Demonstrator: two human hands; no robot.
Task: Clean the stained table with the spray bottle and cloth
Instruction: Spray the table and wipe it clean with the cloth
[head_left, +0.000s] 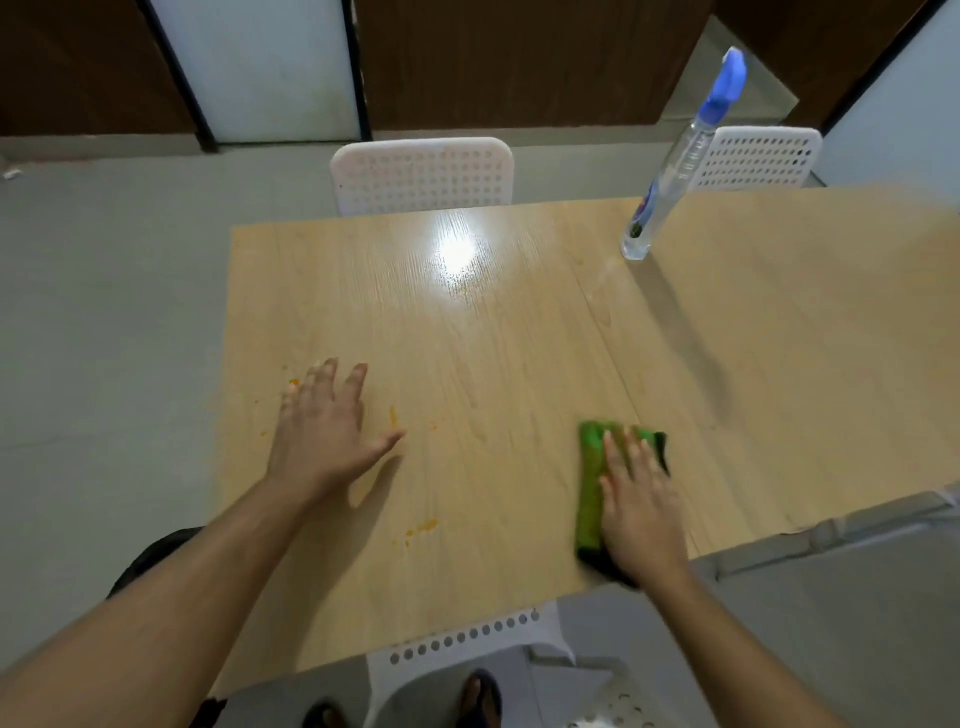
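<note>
Right now the person's right hand (641, 506) lies flat, fingers straight, on top of a green cloth (592, 483) with a dark edge, pressing it onto the wooden table (493, 364) near the table's near right edge. Part of the cloth shows to the left of the hand and beyond the fingertips, and a dark corner pokes out under the wrist. Well apart from it, the left hand (324, 431) is spread open, palm down, fingers straight and splayed, over the table's left part; whether the palm touches the wood cannot be told, though a shadow falls just beneath the thumb side. Orange stains (421, 529) dot the wood around that hand: one patch nearer the person, a thin streak just beside the thumb, and a blob near the fingertips at the left edge. Farther back on the right, the clear spray bottle (670, 176) with a blue trigger head stands upright on the table, held by neither hand. A bright light reflection sits on the wood in the middle far part. White perforated chairs (422, 174) stand beyond the far edge, and another chair back shows at the near edge.
</note>
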